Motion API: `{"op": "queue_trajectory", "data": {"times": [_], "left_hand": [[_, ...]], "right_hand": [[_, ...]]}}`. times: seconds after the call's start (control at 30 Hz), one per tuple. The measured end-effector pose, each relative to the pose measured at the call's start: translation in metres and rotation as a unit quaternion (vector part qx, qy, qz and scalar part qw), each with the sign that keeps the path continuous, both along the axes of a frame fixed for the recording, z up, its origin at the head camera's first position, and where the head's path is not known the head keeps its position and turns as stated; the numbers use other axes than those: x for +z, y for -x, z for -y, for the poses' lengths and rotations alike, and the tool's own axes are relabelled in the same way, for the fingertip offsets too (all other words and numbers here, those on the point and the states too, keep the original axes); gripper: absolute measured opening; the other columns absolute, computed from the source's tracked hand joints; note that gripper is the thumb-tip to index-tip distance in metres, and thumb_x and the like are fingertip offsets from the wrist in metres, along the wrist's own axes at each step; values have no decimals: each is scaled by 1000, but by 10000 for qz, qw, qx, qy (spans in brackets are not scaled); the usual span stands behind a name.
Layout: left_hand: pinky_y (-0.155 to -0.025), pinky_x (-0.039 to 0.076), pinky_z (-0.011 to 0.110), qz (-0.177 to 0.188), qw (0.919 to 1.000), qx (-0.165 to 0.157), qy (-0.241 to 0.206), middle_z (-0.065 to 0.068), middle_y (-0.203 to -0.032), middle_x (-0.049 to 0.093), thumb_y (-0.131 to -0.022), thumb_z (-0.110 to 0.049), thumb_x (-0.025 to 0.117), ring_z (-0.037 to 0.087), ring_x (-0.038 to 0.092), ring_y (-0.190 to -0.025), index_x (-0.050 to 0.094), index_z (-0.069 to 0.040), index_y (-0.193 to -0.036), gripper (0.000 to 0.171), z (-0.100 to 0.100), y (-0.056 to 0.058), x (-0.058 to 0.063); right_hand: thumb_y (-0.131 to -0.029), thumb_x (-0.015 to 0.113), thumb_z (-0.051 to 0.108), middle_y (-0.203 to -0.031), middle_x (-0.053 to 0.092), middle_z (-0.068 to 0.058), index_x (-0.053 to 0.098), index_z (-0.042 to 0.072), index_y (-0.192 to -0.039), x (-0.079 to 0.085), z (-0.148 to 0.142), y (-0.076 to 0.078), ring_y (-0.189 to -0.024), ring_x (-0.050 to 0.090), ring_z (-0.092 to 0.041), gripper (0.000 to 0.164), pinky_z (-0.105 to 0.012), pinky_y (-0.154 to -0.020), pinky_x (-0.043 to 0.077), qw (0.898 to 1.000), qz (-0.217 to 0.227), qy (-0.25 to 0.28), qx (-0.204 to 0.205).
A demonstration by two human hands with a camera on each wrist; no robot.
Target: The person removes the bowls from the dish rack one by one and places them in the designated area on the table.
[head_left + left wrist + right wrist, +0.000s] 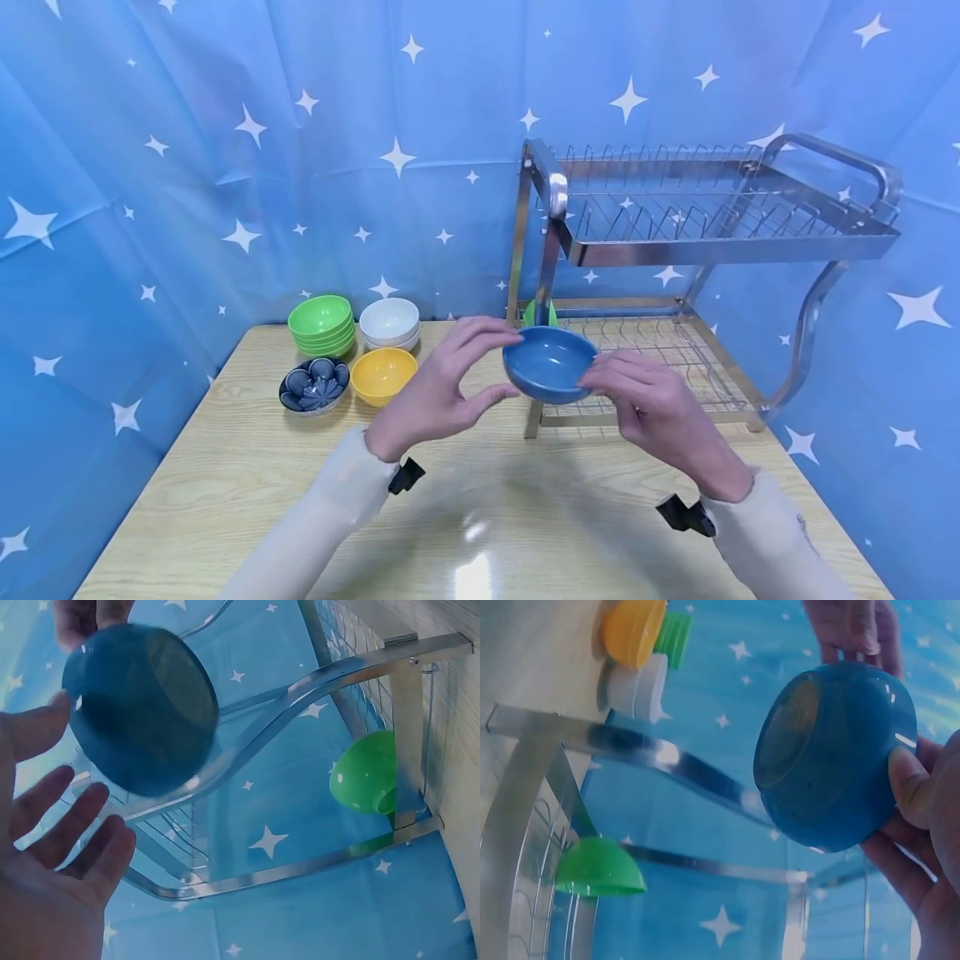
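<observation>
A blue bowl (551,365) is held up over the table, in front of the dish rack. My right hand (648,400) pinches it at the right rim, the thumb (910,780) on its outer wall. On the other side my left hand (450,383) has its fingers spread, fingertips right at the left rim. In the left wrist view the left thumb (41,729) reaches the edge of the blue bowl (142,712), while the other fingers stand loose below. Its glossy underside faces both wrist cameras.
A two-tier metal dish rack (731,250) stands at the right, with a green bowl (367,772) on its lower tier. At the back left are stacked green bowls (322,321), white bowls (390,321), a yellow bowl (382,375) and a dark patterned bowl (313,385). A starry blue curtain hangs behind.
</observation>
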State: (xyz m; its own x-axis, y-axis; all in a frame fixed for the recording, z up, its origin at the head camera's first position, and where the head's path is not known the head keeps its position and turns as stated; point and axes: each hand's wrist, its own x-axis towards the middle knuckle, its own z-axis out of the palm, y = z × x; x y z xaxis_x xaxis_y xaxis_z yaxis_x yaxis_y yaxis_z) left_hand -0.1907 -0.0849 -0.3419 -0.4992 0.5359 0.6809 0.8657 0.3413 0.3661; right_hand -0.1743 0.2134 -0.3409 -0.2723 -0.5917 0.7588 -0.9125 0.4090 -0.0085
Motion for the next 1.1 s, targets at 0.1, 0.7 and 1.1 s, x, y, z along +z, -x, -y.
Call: {"op": "queue_trajectory", "data": {"times": [0.1,0.7,1.1], "left_hand": [[-114,47,32,-254,9990,-136,356,5,-139,59,-90,-22,81,20,50,-137,62,-9,-135,51,3,-9,-1],[-71,53,13,-917,9791,-135,1808,-6,-88,67,-91,-19,79,3,59,-74,77,-15,-101,11,23,-23,-12],[-73,56,18,-833,9808,-41,1761,-5,-89,69,-90,-16,81,6,61,-75,77,-15,-99,10,35,-16,-10]], "right_hand": [[-83,46,-13,-101,76,1,76,9,-106,-3,9,-1,-95,72,-19,44,-18,-101,52,9997,11,-260,12],[-81,55,-18,-107,75,0,76,11,-106,-16,38,0,-103,70,-17,43,-33,-90,61,9946,201,-1013,112],[-100,66,9,-117,74,-3,74,9,-118,-16,46,13,-112,70,-19,19,-24,-104,53,9952,676,-372,607]]}}
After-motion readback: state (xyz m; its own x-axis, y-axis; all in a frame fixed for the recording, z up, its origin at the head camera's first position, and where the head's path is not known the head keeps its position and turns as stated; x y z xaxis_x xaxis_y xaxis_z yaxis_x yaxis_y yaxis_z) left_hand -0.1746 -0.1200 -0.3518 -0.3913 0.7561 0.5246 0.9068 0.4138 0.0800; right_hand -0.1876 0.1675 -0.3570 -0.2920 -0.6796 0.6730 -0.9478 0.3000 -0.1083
